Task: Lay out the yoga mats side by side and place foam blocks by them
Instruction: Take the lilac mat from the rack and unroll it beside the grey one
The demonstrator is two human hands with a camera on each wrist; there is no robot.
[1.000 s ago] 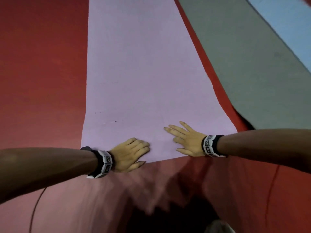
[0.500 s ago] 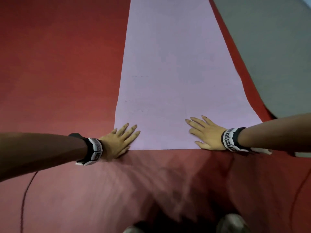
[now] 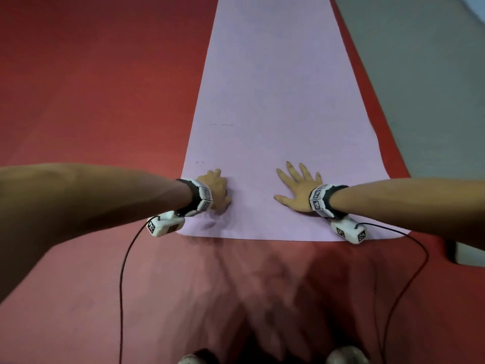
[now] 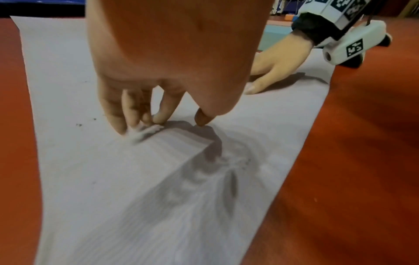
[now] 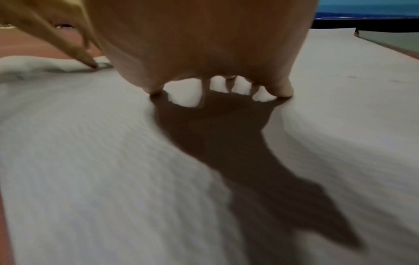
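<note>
Lilac mat (image 3: 273,95) unrolled flat on red floor; grey mat (image 3: 425,82) just beside, right.

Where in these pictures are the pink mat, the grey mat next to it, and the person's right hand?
pink mat (image 3: 275,101), head view, on its bare middle stretch.
grey mat (image 3: 430,82), head view, on its flat surface at the right.
right hand (image 3: 299,190), head view, on the back of the hand, spread on the pink mat.

Left hand (image 3: 215,191) on bent fingertips, right hand (image 3: 298,189) splayed flat.
</note>
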